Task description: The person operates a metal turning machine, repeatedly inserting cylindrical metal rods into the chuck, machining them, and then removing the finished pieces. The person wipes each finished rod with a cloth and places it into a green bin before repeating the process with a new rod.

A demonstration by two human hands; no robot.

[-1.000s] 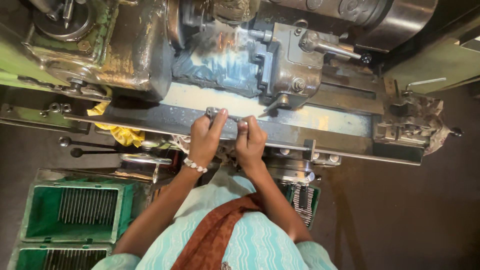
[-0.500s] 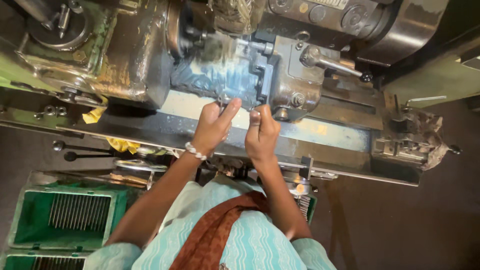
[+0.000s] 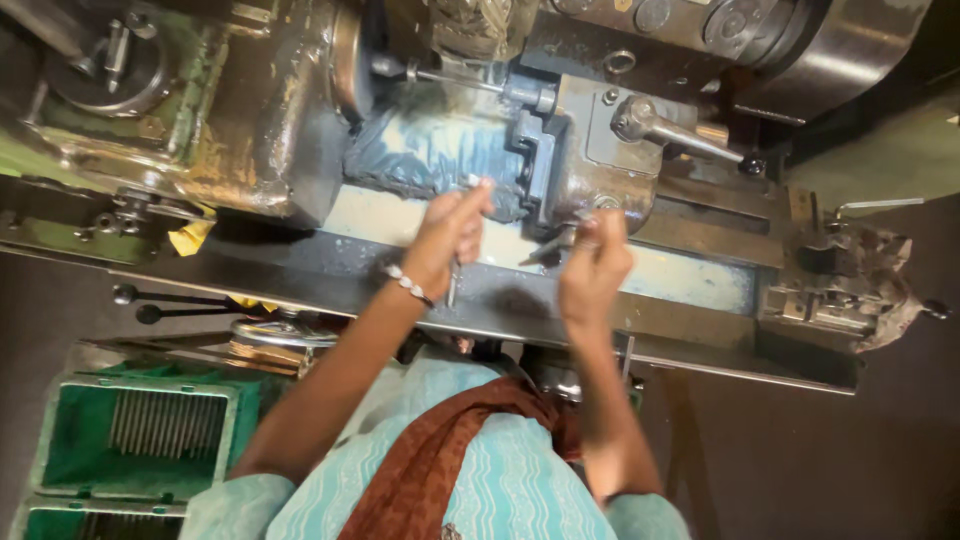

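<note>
Machine: lathe-like metal machine (image 3: pixel 300 130), oily and worn, fills the view beyond both hands; its long steel rail (image 3: pixel 330 275) runs under the wrists, nearer the body than either grip.
Crate: green plastic crate (image 3: pixel 70 450) sits low and well off to the left of the left hand.
Carriage block: grey tool block (image 3: pixel 590 150) stands just beyond the right hand, with a lever (image 3: pixel 665 125) above and to that hand's right.
Left hand: left hand (image 3: pixel 450 235), beaded bracelet at the wrist, grip clenched around a thin metal rod (image 3: pixel 455 290) whose end hangs below the fist.
Right hand: right hand (image 3: pixel 595 265), grip pinched on a small metal piece (image 3: pixel 560 245) at the foot of the block.
Progress: judged from this, both hands are already at the block and fitting or adjusting is under way; nothing looks finished.
</note>
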